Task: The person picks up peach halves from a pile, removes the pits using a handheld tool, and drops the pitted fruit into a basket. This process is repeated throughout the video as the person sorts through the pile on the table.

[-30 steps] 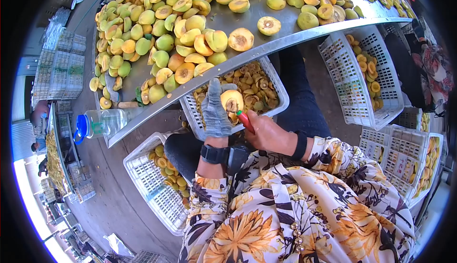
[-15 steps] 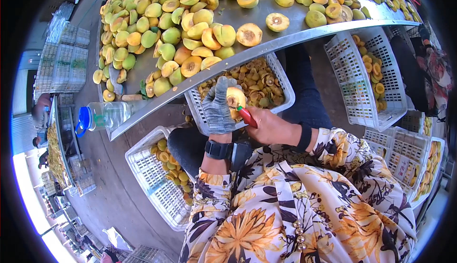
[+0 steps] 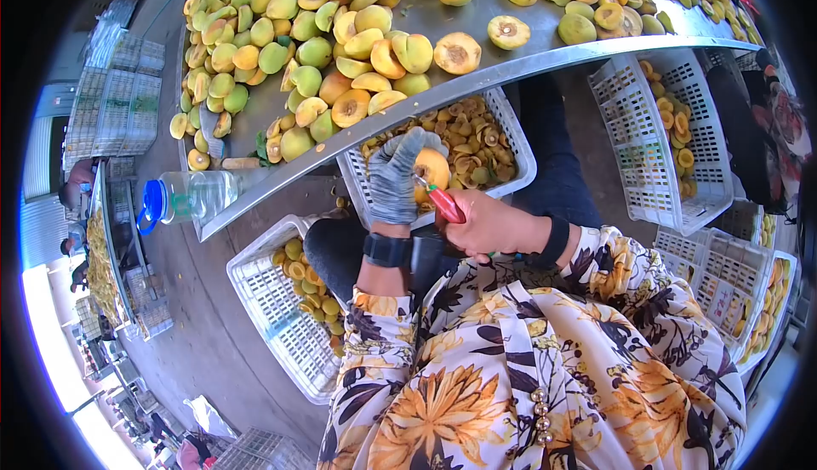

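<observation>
With right grip [image 3: 495,224] clamped on tool [image 3: 446,205], left grip [image 3: 395,182] on fruit [image 3: 433,166]: likely light, soft and slippery, best cupped by skin.

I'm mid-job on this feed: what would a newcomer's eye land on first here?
Likely the big heap of cut stone fruit across the metal table at the top. Next, centrally, the red-handled tool in the right hand, beside the fruit half in the gloved left hand. The blue-capped clear bottle stands out by the table's near-left corner.
</observation>
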Tool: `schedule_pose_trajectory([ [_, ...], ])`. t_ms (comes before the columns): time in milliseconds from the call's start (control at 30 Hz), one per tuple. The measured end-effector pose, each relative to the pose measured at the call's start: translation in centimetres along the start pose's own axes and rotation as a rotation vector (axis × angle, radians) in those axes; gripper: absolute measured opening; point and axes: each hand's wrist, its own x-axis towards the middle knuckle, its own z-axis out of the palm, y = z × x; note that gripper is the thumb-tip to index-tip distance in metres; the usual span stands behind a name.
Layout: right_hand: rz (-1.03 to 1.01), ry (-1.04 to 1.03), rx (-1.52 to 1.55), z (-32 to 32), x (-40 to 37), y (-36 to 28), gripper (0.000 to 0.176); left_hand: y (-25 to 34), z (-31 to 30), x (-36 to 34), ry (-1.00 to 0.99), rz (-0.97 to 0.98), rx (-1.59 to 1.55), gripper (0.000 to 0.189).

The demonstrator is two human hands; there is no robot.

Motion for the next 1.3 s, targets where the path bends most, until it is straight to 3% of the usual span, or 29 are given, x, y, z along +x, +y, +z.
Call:
schedule_pose_trajectory([
  [67,-0.030,0.102,-0.187,0.2,-0.1,-0.5,0.013,-0.7,0.6,0.0,0.160,0.211,0.105,0.021],
  [100,-0.025,0.098,-0.189,0.1,-0.2,-0.6,0.013,-0.6,0.5,-0.1,0.167,0.211,0.103,0.021],
  [167,0.054,0.011,0.020,0.0,-0.2,-0.9,0.015,0.0,0.3,-0.2,0.112,0.162,0.211,0.021],
  [233,0.099,-0.054,0.092,0.1,-0.2,-0.9,0.015,1.0,0.1,-0.5,0.066,0.076,0.067,0.022],
  [300,0.156,-0.112,0.159,-0.3,-0.3,-0.7,0.016,1.3,-0.6,-0.7,-0.125,-0.156,-0.131,0.022],
  [333,0.157,-0.145,0.207,-0.6,-0.2,-0.3,0.017,0.9,-0.5,-0.8,-0.111,-0.144,-0.145,0.022],
  [433,0.190,-0.186,0.277,-1.1,0.1,-0.6,0.018,-0.3,0.4,-0.7,0.231,0.336,0.639,0.023],
  [467,0.208,-0.189,0.326,-1.2,0.0,-0.8,0.018,0.1,0.4,-0.9,0.252,0.489,0.927,0.023],
  [500,0.226,-0.192,0.294,-1.4,0.0,-0.8,0.018,0.1,0.4,-0.8,0.283,0.502,0.911,0.023],
  [600,0.199,-0.270,0.482,-1.8,0.2,-0.2,0.018,-1.4,-1.1,0.3,0.103,-0.115,-0.150,0.024],
  [733,0.159,-0.294,0.438,-1.3,-0.1,0.4,0.017,-2.6,-1.9,0.3,-0.048,-0.173,-0.333,0.027],
  [833,0.178,-0.248,0.396,-0.9,-0.4,0.4,0.018,-3.4,-1.2,0.5,-0.033,-0.042,-0.244,0.028],
  [900,0.151,-0.012,0.021,-0.2,-0.2,0.4,0.020,-4.2,-1.8,0.4,-0.017,0.564,0.682,0.027],
  [967,0.165,-0.025,0.080,-0.3,-0.3,0.4,0.020,-3.0,-0.6,-0.2,0.077,-0.090,-0.040,0.020],
  [1033,0.179,-0.072,0.200,-0.1,-0.5,0.5,0.019,-3.5,-1.1,-0.5,0.054,-0.121,-0.167,0.020],
  [1067,0.188,-0.087,0.196,-0.4,-0.1,0.5,0.019,-4.6,-1.1,-0.2,0.101,0.001,-0.124,0.025],
  [1100,0.215,-0.136,0.297,-0.7,-0.1,0.6,0.018,-4.0,-1.1,-0.6,0.106,-0.004,-0.126,0.025],
  [1233,0.207,-0.223,0.458,-1.9,0.4,1.2,0.013,-3.3,-1.3,-0.3,0.244,0.253,0.683,0.036],
  [1300,0.175,-0.245,0.481,-2.4,1.2,1.8,0.011,-4.0,-1.6,0.4,0.304,0.176,0.686,0.040],
])
